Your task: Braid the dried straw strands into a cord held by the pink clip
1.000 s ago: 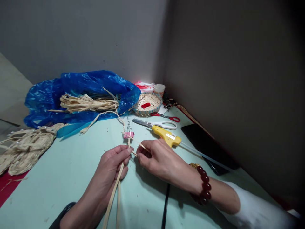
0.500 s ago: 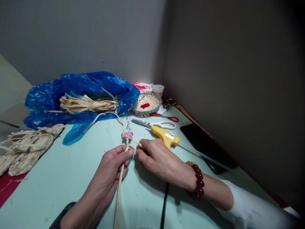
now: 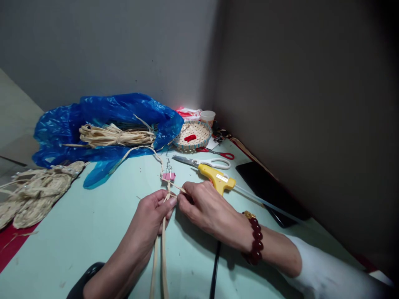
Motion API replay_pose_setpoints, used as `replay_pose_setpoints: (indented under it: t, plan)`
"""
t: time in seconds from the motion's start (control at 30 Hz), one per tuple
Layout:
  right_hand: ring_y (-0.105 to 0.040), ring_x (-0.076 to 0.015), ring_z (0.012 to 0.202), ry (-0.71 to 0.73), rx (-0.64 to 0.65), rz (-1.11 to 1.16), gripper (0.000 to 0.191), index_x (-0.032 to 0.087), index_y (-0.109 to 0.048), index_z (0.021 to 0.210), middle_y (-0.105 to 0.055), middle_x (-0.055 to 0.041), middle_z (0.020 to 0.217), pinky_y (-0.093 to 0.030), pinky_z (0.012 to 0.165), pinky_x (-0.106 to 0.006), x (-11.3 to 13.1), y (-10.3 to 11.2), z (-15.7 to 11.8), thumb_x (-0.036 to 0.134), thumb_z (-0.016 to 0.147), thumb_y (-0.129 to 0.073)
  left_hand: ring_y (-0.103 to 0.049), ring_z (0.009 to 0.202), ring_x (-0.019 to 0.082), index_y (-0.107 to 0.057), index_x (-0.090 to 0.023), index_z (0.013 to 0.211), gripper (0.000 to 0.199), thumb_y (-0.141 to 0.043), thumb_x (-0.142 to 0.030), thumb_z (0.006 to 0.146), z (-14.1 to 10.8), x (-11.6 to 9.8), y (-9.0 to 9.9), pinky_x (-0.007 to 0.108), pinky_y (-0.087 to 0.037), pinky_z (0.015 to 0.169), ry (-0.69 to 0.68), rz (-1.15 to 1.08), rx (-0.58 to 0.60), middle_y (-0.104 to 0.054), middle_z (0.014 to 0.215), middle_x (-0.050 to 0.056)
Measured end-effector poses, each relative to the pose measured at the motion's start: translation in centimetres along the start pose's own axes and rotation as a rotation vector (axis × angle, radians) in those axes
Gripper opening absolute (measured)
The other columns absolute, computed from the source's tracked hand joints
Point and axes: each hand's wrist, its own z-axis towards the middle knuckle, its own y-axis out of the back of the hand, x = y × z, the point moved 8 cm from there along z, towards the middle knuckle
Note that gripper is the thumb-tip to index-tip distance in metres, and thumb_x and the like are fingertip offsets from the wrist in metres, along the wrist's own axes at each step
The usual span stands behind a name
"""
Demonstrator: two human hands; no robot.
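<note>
My left hand (image 3: 149, 222) pinches flat straw strips (image 3: 162, 257) that trail toward me over the pale green table (image 3: 93, 224). Fingertips of my right hand (image 3: 204, 207) meet the left at the braid's working point and grip another thin strip. A pink binder clip (image 3: 168, 175) clamps the far end of the braid, just beyond both hands. A dark red bead bracelet (image 3: 254, 238) circles my right wrist.
A yellow glue gun (image 3: 218, 177) lies just behind my right hand, white-handled scissors (image 3: 202, 162) and red-handled scissors (image 3: 218, 153) beyond it. A blue plastic bag (image 3: 102, 124) holds a straw bundle (image 3: 115, 135). Woven straw pieces (image 3: 34, 191) lie at left, a small basket (image 3: 192, 135) and a phone (image 3: 268, 187) near the wall.
The strips under my left hand shifted from a slant to hanging straight toward me, and two show now. My right hand slid slightly left; the fingertips stay together at the braid.
</note>
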Motion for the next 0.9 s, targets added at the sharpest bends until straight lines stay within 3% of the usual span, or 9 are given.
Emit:
replay_pose_setpoints:
  t: [0.13,0.27,0.4,0.47,0.63,0.9]
  plan:
    - [-0.02,-0.0081,0.053,0.0,0.025,-0.022,0.033,0.018,-0.029,0.061,-0.026,0.007,0.054,-0.017,0.052,-0.026,0.1,0.1,0.0,0.022,0.091,-0.043,-0.022,0.04,0.003,-0.048,-0.018,0.063,0.024,-0.067,-0.029,0.073,-0.3,-0.4,-0.3,0.016,-0.015,0.038,0.019,-0.044,0.006,-0.037,0.052,-0.009]
    - [-0.02,-0.0083,0.05,-0.019,0.064,-0.112,0.03,0.018,-0.033,0.063,-0.029,0.0067,0.054,-0.018,0.052,-0.027,0.4,0.1,0.1,0.022,0.092,-0.042,-0.022,0.037,0.002,-0.049,-0.017,0.062,0.023,-0.064,-0.029,0.075,-0.3,-0.5,-0.3,0.015,-0.015,0.036,0.039,-0.102,-0.016,-0.037,0.05,-0.009]
    - [-0.026,-0.0095,0.05,-0.021,0.021,-0.182,0.011,0.018,-0.042,0.082,-0.039,0.0054,0.06,-0.019,0.051,-0.027,1.0,1.2,-0.3,0.023,0.092,-0.041,-0.024,0.036,0.001,-0.048,-0.017,0.06,0.025,-0.063,-0.029,0.076,-0.1,-0.6,-0.2,0.014,-0.015,0.035,0.017,-0.087,-0.031,-0.037,0.05,-0.009]
    - [-0.03,-0.0105,0.052,-0.019,0.021,-0.203,0.014,0.018,-0.041,0.086,-0.043,0.0036,0.064,-0.021,0.052,-0.026,1.5,1.6,-0.8,0.025,0.096,-0.035,-0.025,0.035,0.001,-0.047,-0.018,0.059,0.026,-0.064,-0.029,0.076,0.0,-0.6,0.0,0.014,-0.015,0.035,0.012,-0.082,-0.043,-0.039,0.05,-0.009]
    - [-0.032,-0.0116,0.047,0.018,0.162,-0.305,0.028,0.02,-0.044,0.073,-0.045,0.0023,0.056,-0.021,0.051,-0.028,2.3,0.0,-2.4,0.023,0.097,-0.031,-0.025,0.037,0.001,-0.051,-0.017,0.063,0.022,-0.067,-0.028,0.073,-0.1,-0.6,0.1,0.012,-0.018,0.036,-0.012,-0.125,-0.065,-0.039,0.049,-0.01]
    - [-0.044,-0.0144,0.041,0.017,0.146,-0.49,0.029,0.018,-0.053,0.072,-0.056,-0.0029,0.052,-0.018,0.047,-0.03,1.9,-1.4,-2.2,0.022,0.094,-0.035,-0.028,0.038,0.002,-0.049,-0.017,0.063,0.022,-0.064,-0.026,0.077,-0.2,-0.8,0.1,0.013,-0.019,0.037,-0.023,-0.115,-0.063,-0.04,0.051,-0.009]
